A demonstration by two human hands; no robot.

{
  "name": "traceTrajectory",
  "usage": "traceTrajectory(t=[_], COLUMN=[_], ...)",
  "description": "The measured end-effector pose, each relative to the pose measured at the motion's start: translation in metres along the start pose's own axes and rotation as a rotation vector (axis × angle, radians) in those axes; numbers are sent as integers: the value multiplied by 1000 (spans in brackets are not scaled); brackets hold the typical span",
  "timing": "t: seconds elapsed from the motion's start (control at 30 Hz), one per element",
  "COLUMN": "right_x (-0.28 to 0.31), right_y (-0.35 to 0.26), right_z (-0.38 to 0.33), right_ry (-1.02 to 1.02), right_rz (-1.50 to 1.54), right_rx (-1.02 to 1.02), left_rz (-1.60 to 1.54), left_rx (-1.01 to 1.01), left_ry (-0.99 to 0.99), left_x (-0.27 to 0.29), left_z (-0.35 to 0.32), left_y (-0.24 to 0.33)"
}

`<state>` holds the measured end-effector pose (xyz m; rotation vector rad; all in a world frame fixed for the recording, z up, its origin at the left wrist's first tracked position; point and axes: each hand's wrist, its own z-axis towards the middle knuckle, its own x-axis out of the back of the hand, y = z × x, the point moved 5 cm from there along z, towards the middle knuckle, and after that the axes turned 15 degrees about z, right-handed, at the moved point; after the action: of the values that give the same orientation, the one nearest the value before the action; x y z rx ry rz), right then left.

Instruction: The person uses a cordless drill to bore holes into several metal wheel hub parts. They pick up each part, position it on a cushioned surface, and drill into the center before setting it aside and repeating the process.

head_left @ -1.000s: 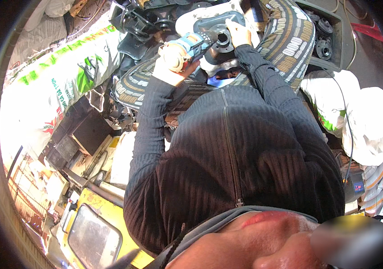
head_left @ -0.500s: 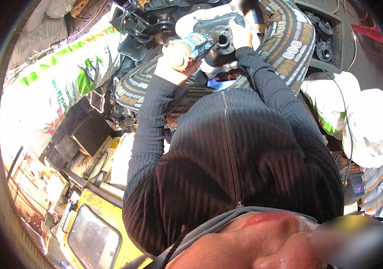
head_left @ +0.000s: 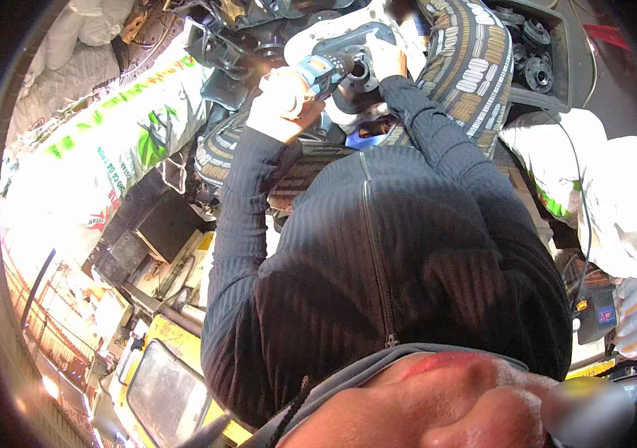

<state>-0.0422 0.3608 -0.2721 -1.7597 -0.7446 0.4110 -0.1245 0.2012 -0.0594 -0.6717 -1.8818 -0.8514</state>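
My left hand [head_left: 277, 119] is wrapped round a blue cordless drill [head_left: 320, 72], whose back end is pale and orange. The drill's dark chuck points right, at the round hub of a dark grey metal part [head_left: 369, 37]. Whether its tip touches the hub, I cannot tell. On the far right side of that hub, my right hand [head_left: 388, 58] grips the metal part with its fingers bent over the edge. Beneath the part lies a white padded piece [head_left: 305, 46]. A small blue item [head_left: 369, 134] shows just below it.
A thick patterned cushion [head_left: 475, 71] curves round the work. Black metal parts [head_left: 217, 48] are heaped at the far left, and a dark bin [head_left: 568, 67] at the far right holds round flanged parts. White sacks [head_left: 620, 209] stand right; a large printed sack [head_left: 72, 179] lies left.
The whole view has shifted slightly. Both hands, the drill and the metal part keep nearly the same places relative to each other, with the chuck still beside the hub.
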Motion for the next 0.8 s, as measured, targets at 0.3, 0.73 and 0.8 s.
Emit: traceTrajectory(t=[0.3,0.73,0.8], right_x=[8,-5,-9], right_y=[-11,-7,-8], right_z=[-12,-17,-17], right_ry=[114,14,22], right_rz=[53,109,130], right_rx=[10,-77,-93], left_rz=[180,-220,-216], left_rx=[7,54,-9], left_ry=[-131,139,160], left_x=[-1,44,53], left_z=[5,-26,-25], left_y=[-1,14,16])
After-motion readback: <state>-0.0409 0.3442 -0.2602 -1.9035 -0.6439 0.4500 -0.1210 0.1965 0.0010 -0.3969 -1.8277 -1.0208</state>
